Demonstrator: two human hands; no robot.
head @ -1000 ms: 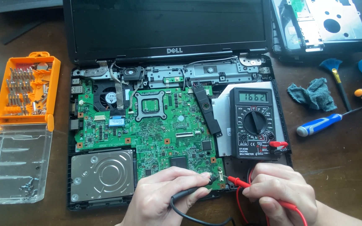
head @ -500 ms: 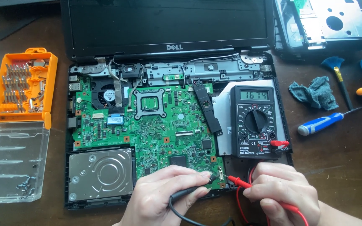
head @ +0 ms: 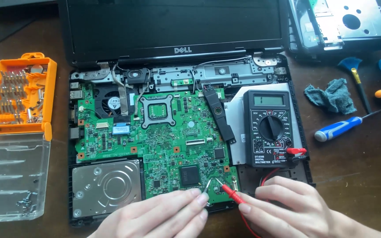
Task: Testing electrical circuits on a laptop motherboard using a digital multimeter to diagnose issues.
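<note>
An opened laptop lies on a dark wooden table, its green motherboard exposed. My left hand pinches a probe whose metal tip touches the board's lower right edge. My right hand grips a red probe, its tip resting on the board close beside the other tip. A black multimeter with a round dial sits on the laptop's right side, red lead plugged in. A silver hard drive sits left of my left hand.
An orange screwdriver-bit case with a clear lid lies at the left. At the right are a blue-handled screwdriver, a crumpled grey-blue cloth, a blue brush and a removed laptop cover.
Both probe tips have shifted a little left on the board's lower right area, and the black lead's loop by my left hand is no longer seen. The camera has moved slightly.
</note>
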